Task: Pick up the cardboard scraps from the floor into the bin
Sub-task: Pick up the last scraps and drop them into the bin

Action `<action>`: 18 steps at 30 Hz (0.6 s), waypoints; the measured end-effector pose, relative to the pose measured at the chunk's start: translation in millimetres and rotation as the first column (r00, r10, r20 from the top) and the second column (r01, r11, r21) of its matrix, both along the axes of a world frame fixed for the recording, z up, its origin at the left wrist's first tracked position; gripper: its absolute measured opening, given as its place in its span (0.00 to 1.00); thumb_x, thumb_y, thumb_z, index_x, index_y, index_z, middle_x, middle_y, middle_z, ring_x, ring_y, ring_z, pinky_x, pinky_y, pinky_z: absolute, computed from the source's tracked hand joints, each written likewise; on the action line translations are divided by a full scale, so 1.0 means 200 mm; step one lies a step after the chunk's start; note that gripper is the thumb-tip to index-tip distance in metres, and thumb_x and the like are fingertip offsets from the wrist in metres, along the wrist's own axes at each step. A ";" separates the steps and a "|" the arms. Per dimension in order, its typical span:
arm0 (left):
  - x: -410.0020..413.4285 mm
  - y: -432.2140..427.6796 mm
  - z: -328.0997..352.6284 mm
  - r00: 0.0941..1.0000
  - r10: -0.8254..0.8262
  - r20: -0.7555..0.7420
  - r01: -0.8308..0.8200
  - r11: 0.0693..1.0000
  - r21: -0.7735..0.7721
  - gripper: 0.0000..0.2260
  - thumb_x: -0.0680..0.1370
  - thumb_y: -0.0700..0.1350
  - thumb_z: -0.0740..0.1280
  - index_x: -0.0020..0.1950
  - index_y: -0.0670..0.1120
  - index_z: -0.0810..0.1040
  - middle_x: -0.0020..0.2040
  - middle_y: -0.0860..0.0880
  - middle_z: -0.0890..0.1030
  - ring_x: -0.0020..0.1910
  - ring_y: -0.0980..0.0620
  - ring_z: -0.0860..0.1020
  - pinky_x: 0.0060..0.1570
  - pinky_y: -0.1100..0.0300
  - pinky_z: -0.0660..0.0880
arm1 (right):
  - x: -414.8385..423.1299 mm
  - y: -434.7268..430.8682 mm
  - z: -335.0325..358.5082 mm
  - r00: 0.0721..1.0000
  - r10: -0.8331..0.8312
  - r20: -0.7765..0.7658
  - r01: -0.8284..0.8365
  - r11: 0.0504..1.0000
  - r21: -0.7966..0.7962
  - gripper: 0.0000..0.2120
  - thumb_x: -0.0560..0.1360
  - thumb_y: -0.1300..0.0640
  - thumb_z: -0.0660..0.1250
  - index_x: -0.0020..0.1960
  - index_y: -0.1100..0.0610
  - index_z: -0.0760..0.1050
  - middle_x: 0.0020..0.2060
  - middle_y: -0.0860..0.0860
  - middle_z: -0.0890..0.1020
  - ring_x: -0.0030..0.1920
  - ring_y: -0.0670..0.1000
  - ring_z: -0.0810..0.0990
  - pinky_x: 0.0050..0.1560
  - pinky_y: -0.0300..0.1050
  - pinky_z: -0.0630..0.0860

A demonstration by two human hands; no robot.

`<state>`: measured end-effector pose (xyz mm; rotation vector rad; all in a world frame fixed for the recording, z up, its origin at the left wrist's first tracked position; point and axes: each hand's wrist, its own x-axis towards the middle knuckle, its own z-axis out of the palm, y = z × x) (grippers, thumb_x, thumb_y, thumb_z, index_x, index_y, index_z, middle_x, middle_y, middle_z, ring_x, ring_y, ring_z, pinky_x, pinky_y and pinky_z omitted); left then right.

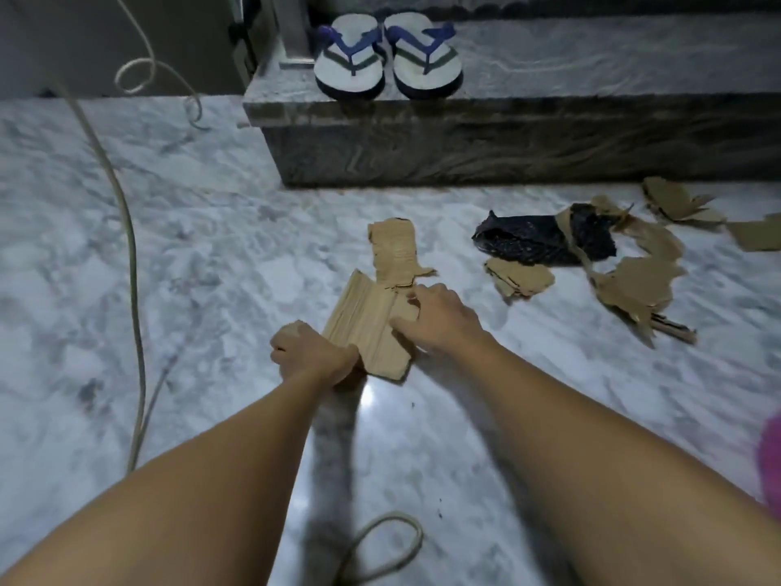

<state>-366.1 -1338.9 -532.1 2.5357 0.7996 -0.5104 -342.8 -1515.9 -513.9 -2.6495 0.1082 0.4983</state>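
A stack of brown cardboard scraps (363, 315) lies on the marble floor in the middle of the view. My left hand (310, 355) grips its near left corner. My right hand (439, 317) presses down on its right side, fingers curled over the edge. A longer torn strip (395, 251) sticks out beyond the stack. More cardboard scraps (517, 277) and a larger torn pile (634, 285) lie to the right around a black bag (536, 241). No bin is in view.
A dark marble step (507, 137) runs across the back, with a pair of white and blue flip-flops (386, 57) on it. A pale cord (131, 255) trails down the left side and loops near the bottom edge. Something pink (771, 458) shows at the right edge.
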 end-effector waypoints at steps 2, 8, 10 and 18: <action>0.00 0.00 -0.02 0.995 -0.020 0.097 0.029 0.995 -0.091 0.31 0.70 0.51 0.71 0.69 0.45 0.64 0.68 0.40 0.58 0.66 0.38 0.63 0.62 0.48 0.69 | 0.02 0.08 -0.03 0.985 -0.161 -0.057 0.162 0.987 0.008 0.38 0.70 0.34 0.65 0.73 0.51 0.61 0.66 0.57 0.68 0.67 0.59 0.67 0.61 0.54 0.70; 0.03 0.05 -0.05 0.983 -0.019 0.183 0.063 0.969 -0.237 0.24 0.71 0.47 0.74 0.63 0.47 0.68 0.64 0.43 0.60 0.63 0.41 0.67 0.60 0.53 0.70 | 0.03 0.27 -0.11 0.854 -0.502 -0.133 0.519 0.820 0.241 0.35 0.66 0.46 0.76 0.64 0.56 0.62 0.61 0.55 0.75 0.58 0.60 0.78 0.54 0.51 0.77; 0.04 0.07 -0.04 0.986 -0.019 0.167 0.068 0.954 -0.293 0.24 0.70 0.46 0.74 0.60 0.49 0.67 0.62 0.45 0.60 0.62 0.42 0.69 0.60 0.53 0.73 | 0.03 0.29 -0.12 0.790 -0.581 -0.196 0.611 0.722 0.325 0.28 0.68 0.52 0.75 0.62 0.56 0.65 0.60 0.54 0.76 0.56 0.60 0.80 0.50 0.49 0.78; 0.10 0.09 0.00 0.999 0.009 0.042 0.007 0.935 -0.354 0.26 0.73 0.47 0.70 0.69 0.47 0.65 0.64 0.44 0.60 0.58 0.43 0.72 0.62 0.51 0.73 | 0.03 0.16 -0.04 0.753 -0.552 -0.358 0.643 0.501 0.579 0.05 0.69 0.53 0.67 0.41 0.54 0.78 0.40 0.52 0.84 0.43 0.56 0.83 0.50 0.51 0.82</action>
